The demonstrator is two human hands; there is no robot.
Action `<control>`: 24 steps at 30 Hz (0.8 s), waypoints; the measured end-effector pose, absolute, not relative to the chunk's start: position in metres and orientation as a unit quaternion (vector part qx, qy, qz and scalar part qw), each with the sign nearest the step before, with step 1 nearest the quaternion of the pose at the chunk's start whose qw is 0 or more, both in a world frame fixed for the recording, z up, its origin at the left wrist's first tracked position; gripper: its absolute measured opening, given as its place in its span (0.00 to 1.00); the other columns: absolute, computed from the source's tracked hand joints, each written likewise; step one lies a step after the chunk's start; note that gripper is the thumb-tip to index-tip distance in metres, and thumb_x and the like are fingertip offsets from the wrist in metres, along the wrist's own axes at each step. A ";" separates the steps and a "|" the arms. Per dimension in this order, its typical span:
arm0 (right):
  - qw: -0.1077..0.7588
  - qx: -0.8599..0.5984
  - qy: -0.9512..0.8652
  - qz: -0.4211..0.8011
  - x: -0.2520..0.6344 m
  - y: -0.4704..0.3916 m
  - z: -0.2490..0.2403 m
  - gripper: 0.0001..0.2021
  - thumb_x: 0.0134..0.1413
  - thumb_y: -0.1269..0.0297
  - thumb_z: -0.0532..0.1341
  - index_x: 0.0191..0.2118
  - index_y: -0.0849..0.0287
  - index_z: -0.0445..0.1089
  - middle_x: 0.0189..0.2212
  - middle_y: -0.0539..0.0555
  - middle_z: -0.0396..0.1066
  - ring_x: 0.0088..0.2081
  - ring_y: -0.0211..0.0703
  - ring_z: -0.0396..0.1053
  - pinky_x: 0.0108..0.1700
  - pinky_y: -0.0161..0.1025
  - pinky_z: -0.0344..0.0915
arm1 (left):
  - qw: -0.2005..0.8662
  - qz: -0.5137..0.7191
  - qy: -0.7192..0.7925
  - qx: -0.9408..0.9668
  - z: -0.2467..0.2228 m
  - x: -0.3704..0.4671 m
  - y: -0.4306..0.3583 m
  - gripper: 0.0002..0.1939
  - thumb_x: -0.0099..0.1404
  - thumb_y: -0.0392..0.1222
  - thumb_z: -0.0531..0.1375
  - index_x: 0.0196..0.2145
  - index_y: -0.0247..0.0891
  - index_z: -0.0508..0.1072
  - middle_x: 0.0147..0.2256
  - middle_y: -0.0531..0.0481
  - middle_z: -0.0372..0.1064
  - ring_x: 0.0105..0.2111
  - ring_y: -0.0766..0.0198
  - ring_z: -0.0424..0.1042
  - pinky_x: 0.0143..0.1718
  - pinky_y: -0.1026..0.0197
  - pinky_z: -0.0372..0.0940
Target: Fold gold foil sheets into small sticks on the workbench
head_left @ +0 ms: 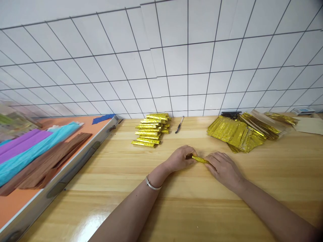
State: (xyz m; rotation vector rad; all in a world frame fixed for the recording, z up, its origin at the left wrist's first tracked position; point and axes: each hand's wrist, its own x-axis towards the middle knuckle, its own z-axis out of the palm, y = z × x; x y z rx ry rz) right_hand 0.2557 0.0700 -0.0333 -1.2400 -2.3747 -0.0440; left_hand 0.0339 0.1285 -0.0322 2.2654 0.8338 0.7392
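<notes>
Between my two hands, just above or on the wooden table [113, 201], is a narrow gold foil roll [201, 159]. My left hand [181, 158], with a silver bangle [152, 184] on its wrist, pinches the roll's left end. The fingers of my right hand [224, 169] close over the right end. Beyond my left hand lies a stack of flat gold foil strips [151, 129], piled in a staggered column. Behind my right hand sits a spread pile of gold foil sheets [234, 132].
A pen [179, 125] lies near the wall between the two gold piles. On the left, an orange board with a raised edge [73, 174] carries brown [55, 161], turquoise [42, 143] and purple crepe paper [22, 144]. The white tiled wall [174, 60] bounds the table's back.
</notes>
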 end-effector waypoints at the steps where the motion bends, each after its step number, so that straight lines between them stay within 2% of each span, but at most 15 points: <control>1: 0.230 -0.450 -0.863 -0.017 0.256 0.070 -0.033 0.08 0.59 0.67 0.55 0.43 0.58 0.67 0.38 0.55 0.70 0.41 0.46 0.65 0.44 0.44 0.60 | 0.301 0.281 0.315 0.855 -0.033 0.034 0.128 0.08 0.57 0.34 0.60 0.36 0.37 0.70 0.33 0.51 0.67 0.31 0.68 0.66 0.33 0.67 0.61; 8: 0.226 -0.456 -0.861 -0.017 0.256 0.070 -0.036 0.08 0.58 0.67 0.55 0.43 0.59 0.66 0.37 0.55 0.70 0.40 0.46 0.65 0.43 0.44 0.60 | 0.292 0.288 0.333 0.849 -0.035 0.036 0.127 0.08 0.56 0.32 0.59 0.36 0.37 0.70 0.31 0.52 0.66 0.28 0.69 0.65 0.31 0.68 0.61; 17: 0.232 -0.456 -0.859 -0.009 0.256 0.071 -0.034 0.08 0.58 0.68 0.55 0.43 0.58 0.66 0.37 0.55 0.70 0.41 0.46 0.65 0.43 0.44 0.61 | 0.217 0.282 0.309 0.882 -0.033 0.036 0.125 0.04 0.58 0.32 0.58 0.33 0.36 0.69 0.30 0.51 0.65 0.30 0.67 0.65 0.31 0.68 0.60; 24: 0.236 -0.457 -0.858 0.003 0.257 0.071 -0.036 0.07 0.57 0.67 0.56 0.42 0.57 0.66 0.37 0.54 0.70 0.40 0.46 0.65 0.43 0.44 0.61 | 0.203 0.279 0.299 0.890 -0.034 0.037 0.125 0.07 0.58 0.32 0.58 0.37 0.37 0.69 0.32 0.50 0.66 0.32 0.67 0.66 0.33 0.67 0.61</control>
